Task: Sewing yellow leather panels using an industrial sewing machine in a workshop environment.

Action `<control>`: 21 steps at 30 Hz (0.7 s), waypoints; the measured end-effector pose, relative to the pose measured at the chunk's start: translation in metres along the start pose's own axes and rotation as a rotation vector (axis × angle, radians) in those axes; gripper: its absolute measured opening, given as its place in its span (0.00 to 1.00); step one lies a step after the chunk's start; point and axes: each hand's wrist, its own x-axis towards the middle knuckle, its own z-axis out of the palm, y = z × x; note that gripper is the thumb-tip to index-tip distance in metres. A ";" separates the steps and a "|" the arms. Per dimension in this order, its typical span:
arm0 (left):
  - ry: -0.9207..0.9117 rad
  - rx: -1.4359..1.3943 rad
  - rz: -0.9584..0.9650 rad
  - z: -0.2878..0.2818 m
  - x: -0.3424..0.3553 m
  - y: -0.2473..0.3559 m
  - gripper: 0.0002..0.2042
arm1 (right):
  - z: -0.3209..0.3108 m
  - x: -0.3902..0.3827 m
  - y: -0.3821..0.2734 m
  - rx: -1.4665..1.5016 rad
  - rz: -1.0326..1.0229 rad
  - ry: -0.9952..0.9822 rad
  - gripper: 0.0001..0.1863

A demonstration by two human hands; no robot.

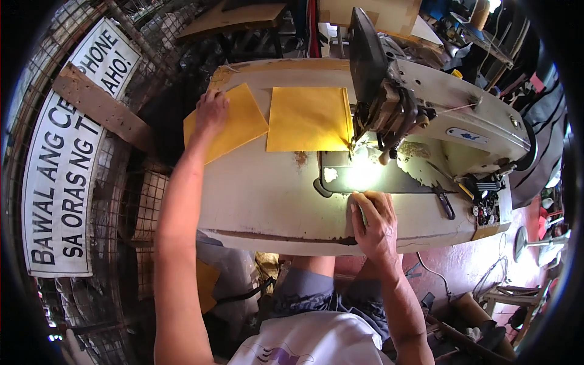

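At the left end of the sewing table (261, 210), my left hand (213, 111) is closed over the far edge of a yellow fabric piece (238, 125) that lies at an angle. A second yellow fabric piece (309, 119) lies flat beside it, its right edge reaching the needle area of the sewing machine (389, 115). My right hand (376, 220) rests on the near side of the table, just in front of the lit machine bed (340, 177). Its fingers are slightly bent with the thumb apart, and I see nothing in them.
Black-handled scissors (445, 201) lie right of the machine bed, near small bobbin-like parts (485, 213) at the table's right end. A wooden plank (103, 109) and a white sign (58, 207) hang on wire mesh at left. Behind stands another table (234, 21).
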 end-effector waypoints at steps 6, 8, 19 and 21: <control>-0.021 -0.110 -0.025 -0.007 0.016 0.004 0.13 | -0.002 0.003 -0.003 -0.067 0.003 -0.026 0.13; -0.007 -0.104 -0.015 -0.003 0.020 0.000 0.13 | 0.000 0.002 -0.004 -0.071 0.007 -0.041 0.13; -0.009 -0.108 -0.042 -0.002 0.023 0.001 0.08 | -0.001 -0.001 -0.003 -0.084 0.013 -0.036 0.13; -0.008 -0.091 -0.052 -0.003 0.022 0.002 0.07 | 0.000 -0.001 -0.003 -0.083 0.022 -0.045 0.13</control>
